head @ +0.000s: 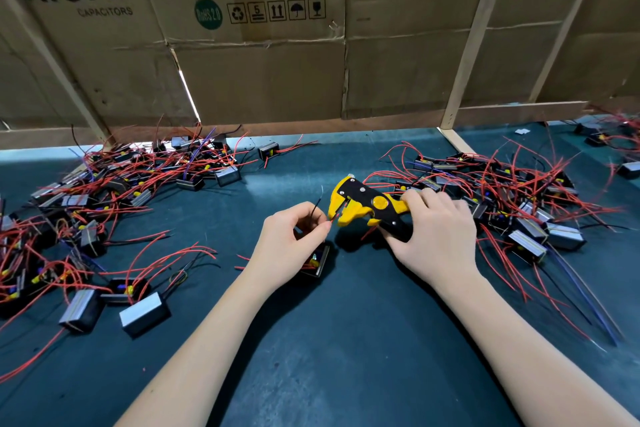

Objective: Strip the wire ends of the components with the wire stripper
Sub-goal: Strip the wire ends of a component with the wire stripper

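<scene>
My left hand (pixel 289 239) has its thumb and forefinger pinched together on a thin red wire end (pixel 331 218), holding its tip in the yellow jaws of the stripper. A thin black wire (pixel 315 207) rises past the same fingers. Under that hand's palm sits the small black box-shaped component (pixel 317 265) these wires belong to, resting on the bench. My right hand (pixel 438 229) has its fingers curled around the handles of the yellow and black wire stripper (pixel 369 206), which lies nearly level just above the bench with its head pointing left toward the pinched wire. Both forearms reach in from the bottom edge. The dark green bench (pixel 346 340) carries a heap of black components with tangled red wires on the left (pixel 114 191), and a similar heap on the right (pixel 502 191), just behind and beside the right hand. Behind the bench stands a wall of brown cardboard sheets (pixel 259 73) printed with capacitor branding, braced by pale wooden strips (pixel 467 55).
</scene>
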